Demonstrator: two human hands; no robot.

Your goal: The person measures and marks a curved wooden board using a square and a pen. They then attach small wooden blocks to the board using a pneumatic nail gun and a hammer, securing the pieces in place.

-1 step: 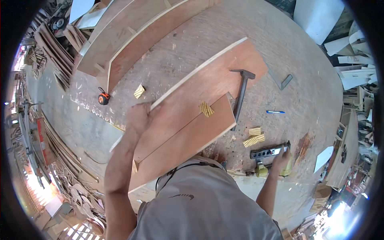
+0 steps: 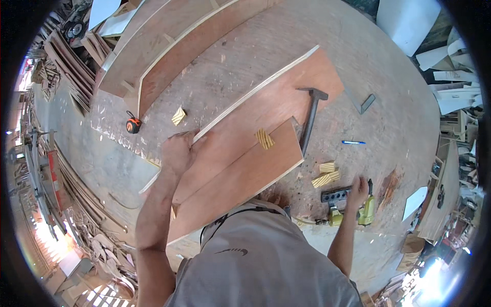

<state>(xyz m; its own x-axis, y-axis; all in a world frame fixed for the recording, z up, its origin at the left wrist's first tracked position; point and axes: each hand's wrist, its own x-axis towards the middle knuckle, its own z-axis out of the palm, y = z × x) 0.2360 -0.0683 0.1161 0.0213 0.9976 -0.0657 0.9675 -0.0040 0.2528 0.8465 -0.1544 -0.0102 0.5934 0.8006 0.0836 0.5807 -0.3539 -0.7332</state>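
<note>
While the left hand (image 2: 176, 151) presses fingers closed over the upper plywood board's (image 2: 240, 174) far edge, the right hand (image 2: 358, 187) wraps a yellow nail gun (image 2: 353, 207) right of that board. Nothing has visibly shifted, so work reads paused. Hammer (image 2: 311, 117) lies on the lower panel (image 2: 276, 107) beside the board; tape measure (image 2: 133, 125) left.

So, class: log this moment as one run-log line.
left hand: pressing on plywood panel edge | right hand: on yellow nail gun | hammer: lying on panel | floor: tape measure, blue pen
</note>
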